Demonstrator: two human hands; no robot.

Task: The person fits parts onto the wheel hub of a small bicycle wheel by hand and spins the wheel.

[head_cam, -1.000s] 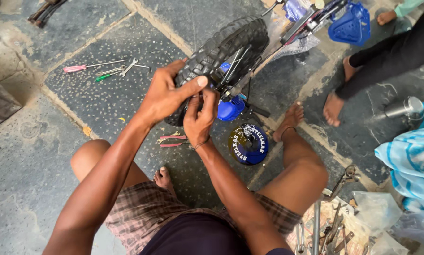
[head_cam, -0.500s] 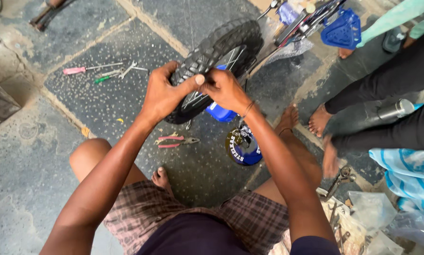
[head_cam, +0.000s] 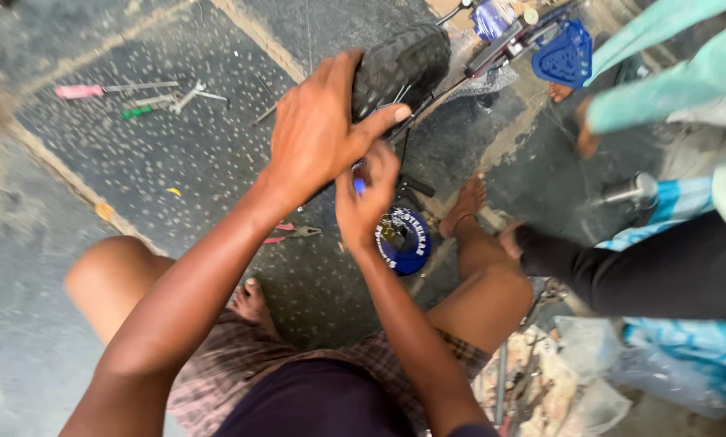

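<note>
A small black knobbly bicycle tyre on its spoked wheel stands in front of me over the stone floor. My left hand lies over the near side of the tyre, fingers wrapped around it, thumb stretched right. Just below, my right hand is closed on the wheel with a small blue part showing between the fingers. A round blue tin lies on the floor under my right wrist. The wheel's hub is hidden behind my hands.
A pink-handled screwdriver, a green-handled tool and a spanner lie at the far left. Pliers rest near my knee. A blue bicycle part is at top right. Other people's legs crowd the right; loose tools and bags sit below them.
The view has tilted and come closer. My left hand slid over the top of the tyre. My right hand dropped from the tyre's upper edge to just under the left hand.
</note>
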